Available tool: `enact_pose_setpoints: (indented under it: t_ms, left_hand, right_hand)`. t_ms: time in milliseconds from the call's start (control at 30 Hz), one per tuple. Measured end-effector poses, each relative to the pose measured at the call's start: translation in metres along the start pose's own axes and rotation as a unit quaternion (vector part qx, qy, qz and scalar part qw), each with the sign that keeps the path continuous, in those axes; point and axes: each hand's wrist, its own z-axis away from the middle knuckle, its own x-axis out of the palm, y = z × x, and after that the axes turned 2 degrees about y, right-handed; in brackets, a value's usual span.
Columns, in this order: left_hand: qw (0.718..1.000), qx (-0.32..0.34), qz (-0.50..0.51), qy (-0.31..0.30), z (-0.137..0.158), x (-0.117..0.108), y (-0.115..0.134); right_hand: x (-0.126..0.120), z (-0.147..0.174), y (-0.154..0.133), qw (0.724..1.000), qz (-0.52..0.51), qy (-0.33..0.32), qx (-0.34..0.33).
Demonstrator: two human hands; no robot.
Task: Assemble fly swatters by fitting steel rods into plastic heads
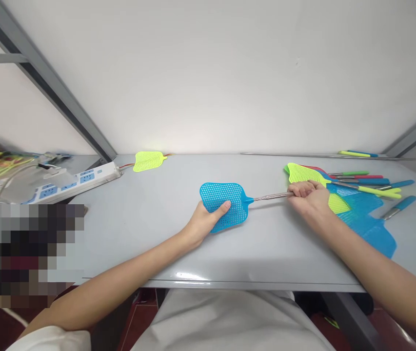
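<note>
A blue fly swatter (235, 195) with a perforated head and a thin metal rod is held level over the grey table. My left hand (205, 222) grips its head, the thumb lying on top and the fingers hidden beneath. Around the far end of the rod the fingers of my right hand (308, 195) are closed, hiding the handle end. Just behind and beside my right hand lies a pile of fly swatters, with a yellow-green fly swatter (303, 174) on top and blue swatter heads (370, 234) partly under my right forearm.
A yellow-green swatter head (149, 161) lies near the wall at the left. Beside it is a white power strip (79, 183) with cables. A long metal rod (303, 156) lies along the back edge. Metal frame posts (57, 92) flank the table (149, 253).
</note>
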Motion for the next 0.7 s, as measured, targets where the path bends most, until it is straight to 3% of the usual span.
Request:
enact_pose_setpoints:
  t_ms: [233, 533, 700]
  left_hand:
    - [0.992, 0.070, -0.095, 0.038, 0.004, 0.003, 0.002]
    - [0.987, 0.096, -0.125, 0.016, 0.007, 0.005, 0.009]
    - [0.989, 0.077, -0.118, 0.031, 0.002, 0.001, 0.005]
  right_hand:
    - [0.002, 0.003, 0.001, 1.000, 0.006, 0.004, -0.001]
    - [-0.003, 0.007, 0.006, 1.000, 0.019, -0.012, 0.016]
    - [0.000, 0.012, 0.005, 0.999, 0.032, -0.027, 0.003]
